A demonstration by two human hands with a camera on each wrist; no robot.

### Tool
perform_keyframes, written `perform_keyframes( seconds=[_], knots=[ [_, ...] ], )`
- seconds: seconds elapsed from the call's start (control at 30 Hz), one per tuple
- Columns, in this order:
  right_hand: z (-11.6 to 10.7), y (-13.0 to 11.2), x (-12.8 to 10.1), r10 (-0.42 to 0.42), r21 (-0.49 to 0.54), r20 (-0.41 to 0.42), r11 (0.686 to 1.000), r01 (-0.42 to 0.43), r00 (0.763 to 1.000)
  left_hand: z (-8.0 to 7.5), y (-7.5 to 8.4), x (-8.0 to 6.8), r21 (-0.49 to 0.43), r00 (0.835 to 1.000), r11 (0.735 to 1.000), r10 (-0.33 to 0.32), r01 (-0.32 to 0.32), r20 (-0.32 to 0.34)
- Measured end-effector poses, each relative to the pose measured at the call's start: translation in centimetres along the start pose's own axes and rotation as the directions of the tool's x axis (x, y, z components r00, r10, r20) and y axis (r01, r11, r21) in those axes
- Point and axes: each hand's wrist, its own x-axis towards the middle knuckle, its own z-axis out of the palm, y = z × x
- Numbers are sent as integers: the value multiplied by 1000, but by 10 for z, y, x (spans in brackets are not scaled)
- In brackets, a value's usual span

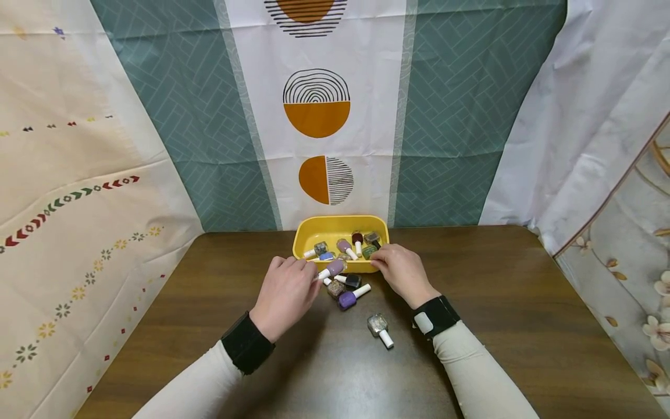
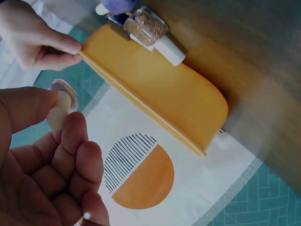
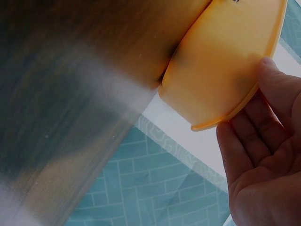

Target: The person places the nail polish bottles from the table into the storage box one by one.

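A yellow plastic tray [image 1: 312, 232] stands at the table's far middle with several nail polish bottles in it. My left hand [image 1: 313, 274] pinches a pale lilac bottle [image 1: 334, 269] by its white cap, just in front of the tray; the left wrist view shows the lilac bottle [image 2: 62, 100] between thumb and fingers. My right hand [image 1: 378, 262] grips the tray's front rim near its right corner. In the right wrist view its fingers [image 3: 257, 123] curl under the tray's rim [image 3: 225, 121].
Loose bottles lie on the brown table [image 1: 502, 302] before the tray: a dark one [image 1: 352, 281], a purple one [image 1: 349, 298], a brown glitter one [image 1: 335, 289] and a silver glitter one [image 1: 380, 328] nearer me. Patterned curtains hang behind and on both sides.
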Motion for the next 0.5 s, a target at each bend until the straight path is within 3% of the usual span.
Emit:
perform_keyframes(
  seconds=[0.23, 0.5],
  knots=[
    [1, 0, 0, -6, -1, -8, 1000, 6, 1000, 4, -8, 11, 12, 1000, 1000, -12, 12, -20],
    [1, 0, -1, -5, -4, -13, 1000, 5, 1000, 13, -15, 26, 30, 998, 998, -64, 64, 17]
  ],
)
